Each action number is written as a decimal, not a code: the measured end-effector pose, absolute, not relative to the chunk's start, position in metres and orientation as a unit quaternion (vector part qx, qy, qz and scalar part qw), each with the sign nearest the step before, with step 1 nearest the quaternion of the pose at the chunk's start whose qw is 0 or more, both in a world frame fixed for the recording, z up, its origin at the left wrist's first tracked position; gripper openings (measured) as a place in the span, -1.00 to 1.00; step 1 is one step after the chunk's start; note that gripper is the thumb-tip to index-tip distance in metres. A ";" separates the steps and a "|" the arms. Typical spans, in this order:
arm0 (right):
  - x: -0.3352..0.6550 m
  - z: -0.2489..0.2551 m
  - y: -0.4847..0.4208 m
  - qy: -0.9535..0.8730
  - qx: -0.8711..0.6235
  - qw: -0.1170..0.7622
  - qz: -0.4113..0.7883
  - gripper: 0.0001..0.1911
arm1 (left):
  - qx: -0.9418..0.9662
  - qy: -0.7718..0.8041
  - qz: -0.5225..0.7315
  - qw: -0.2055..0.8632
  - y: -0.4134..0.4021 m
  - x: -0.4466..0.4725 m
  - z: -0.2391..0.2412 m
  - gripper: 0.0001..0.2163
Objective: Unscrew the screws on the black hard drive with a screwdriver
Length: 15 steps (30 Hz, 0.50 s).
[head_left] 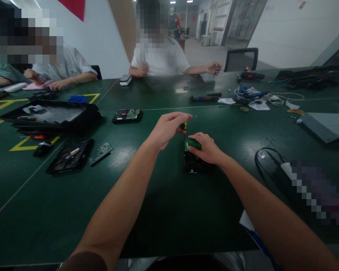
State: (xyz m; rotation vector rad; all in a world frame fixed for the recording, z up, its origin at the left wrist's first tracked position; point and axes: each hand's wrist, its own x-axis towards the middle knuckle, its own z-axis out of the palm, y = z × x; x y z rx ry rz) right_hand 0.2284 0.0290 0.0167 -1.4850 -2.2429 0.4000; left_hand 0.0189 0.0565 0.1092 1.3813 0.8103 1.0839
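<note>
Black hard drive with green board lies on the dark green counter, long axis pointing away; right hand clasps its far end, left hand just beyond pinches a yellow-handled screwdriver.

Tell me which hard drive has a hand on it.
The middle hard drive, under the right hand; the board-up drive and the opened drive lie untouched farther left.

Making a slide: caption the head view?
Left hand holds a small black-and-yellow tool over a hard drive steadied by the right hand on a green table.
</note>
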 end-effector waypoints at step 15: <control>0.229 0.015 0.030 -0.806 -0.534 0.209 0.144 -0.54 | 0.522 0.343 0.480 0.615 0.055 0.021 0.112 -0.91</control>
